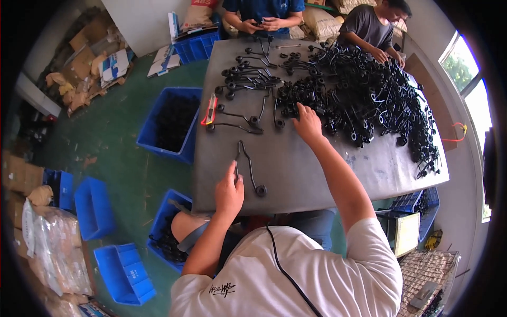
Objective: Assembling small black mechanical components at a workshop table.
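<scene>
My left hand (229,193) is at the near left of the table, thumb and index finger closed on a thin black link rod (237,158). Beside it lies another bent black link rod (251,166) with a round eye at its near end. Their far ends appear to meet. My right hand (308,124) reaches forward with fingers apart at the near-left edge of a large heap of black link rods (364,95). Nothing shows in its grasp, though its fingertips are close to the parts. Several similar rods (248,79) lie in a loose row at the left.
A red and yellow utility knife (209,110) lies at the grey table's (296,174) left edge. Blue crates (171,124) of black parts stand left of the table, with other blue crates (124,272) on the green floor. Two people (264,16) work along the far side.
</scene>
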Demonstrator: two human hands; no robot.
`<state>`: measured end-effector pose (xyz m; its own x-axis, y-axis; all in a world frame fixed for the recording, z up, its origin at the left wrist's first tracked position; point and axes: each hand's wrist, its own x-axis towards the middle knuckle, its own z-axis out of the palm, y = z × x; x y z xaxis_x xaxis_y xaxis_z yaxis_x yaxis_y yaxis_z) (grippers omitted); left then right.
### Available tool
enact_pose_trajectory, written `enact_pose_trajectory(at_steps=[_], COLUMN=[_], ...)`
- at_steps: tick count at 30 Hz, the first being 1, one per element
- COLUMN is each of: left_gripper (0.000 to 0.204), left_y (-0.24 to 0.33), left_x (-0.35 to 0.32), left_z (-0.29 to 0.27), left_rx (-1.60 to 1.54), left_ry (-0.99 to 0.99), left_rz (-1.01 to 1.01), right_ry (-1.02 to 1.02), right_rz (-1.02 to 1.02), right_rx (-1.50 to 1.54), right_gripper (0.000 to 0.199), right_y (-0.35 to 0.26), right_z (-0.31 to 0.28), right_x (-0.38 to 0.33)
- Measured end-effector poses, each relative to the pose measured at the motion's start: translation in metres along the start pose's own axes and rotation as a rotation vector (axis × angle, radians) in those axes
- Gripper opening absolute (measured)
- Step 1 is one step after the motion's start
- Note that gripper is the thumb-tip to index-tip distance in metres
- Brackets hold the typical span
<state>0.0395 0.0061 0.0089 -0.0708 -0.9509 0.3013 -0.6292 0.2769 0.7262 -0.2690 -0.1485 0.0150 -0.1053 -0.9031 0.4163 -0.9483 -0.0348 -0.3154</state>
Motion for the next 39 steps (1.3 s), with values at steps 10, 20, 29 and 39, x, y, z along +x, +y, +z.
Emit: enact_pose_trajectory(at_steps=[10, 20, 29, 39], left_gripper=[0.045, 0.074, 0.059, 0.045], left_y=[-0.025, 0.057, 0.064, 0.068], left_x=[-0.008, 0.026, 0.052, 0.054], left_z=[-0.017, 0.021, 0.091, 0.088], left_rx=[-0.030, 0.255, 0.252, 0.080], left_ry=[0.086, -0.025, -0.312, -0.289], left_rz=[-0.095, 0.428, 0.547, 0.363], right_ry=[0.112, -0.177, -0.045, 0.112], right_rz=[0.116, -0.467, -0.117, 0.040], right_rx=[0.334, 0.461, 0.096, 0.682], right_gripper=[0.029, 0.039, 0.032, 0.021], right_y=[0.005, -0.043, -0.029, -0.024], right_z=[-0.027, -0.062, -0.051, -0.063], right_x=[-0.048, -0.119, -0.161, -0.161])
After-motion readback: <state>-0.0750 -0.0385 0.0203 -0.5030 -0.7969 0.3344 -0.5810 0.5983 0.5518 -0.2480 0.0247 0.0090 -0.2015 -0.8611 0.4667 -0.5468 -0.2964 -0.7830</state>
